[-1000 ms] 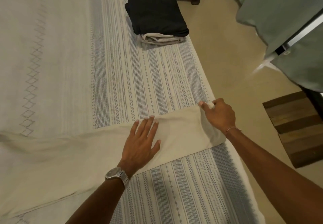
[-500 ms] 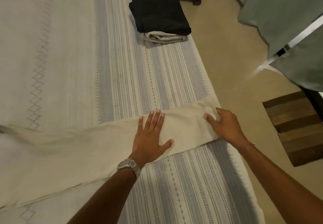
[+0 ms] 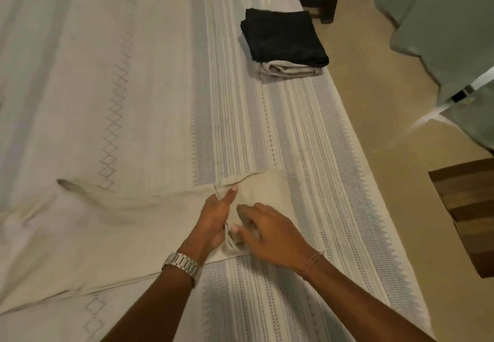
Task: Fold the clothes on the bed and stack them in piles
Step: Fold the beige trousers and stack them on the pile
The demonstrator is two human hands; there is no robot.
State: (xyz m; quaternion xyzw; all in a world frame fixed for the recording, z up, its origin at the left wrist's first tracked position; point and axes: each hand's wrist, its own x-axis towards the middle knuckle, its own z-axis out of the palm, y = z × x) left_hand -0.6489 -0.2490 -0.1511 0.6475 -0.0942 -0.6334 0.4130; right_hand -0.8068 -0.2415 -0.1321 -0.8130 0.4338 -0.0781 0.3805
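Observation:
A long beige garment (image 3: 107,234) lies across the patterned bedspread (image 3: 149,79), its right end doubled back to the left into a flap (image 3: 264,189). My left hand (image 3: 213,218) is at the flap's hem, its thumb on top near the far corner and its other fingers hidden beneath the cloth. The near corner of the same hem is pinched by my right hand (image 3: 270,234). Further along the bed's right side sits a pile with a folded black garment (image 3: 283,37) on top of a folded beige one (image 3: 288,70).
The bed's right edge (image 3: 374,208) runs diagonally beside a tan floor (image 3: 379,106). A dark wooden slatted piece (image 3: 470,208) stands on the floor at right. Grey-green fabric (image 3: 441,21) hangs at upper right, and a dark furniture leg (image 3: 327,2) is beyond the pile.
My right hand carried the garment's right end over to the left, folding it onto itself. My left hand went from lying flat on the cloth to holding the arriving hem.

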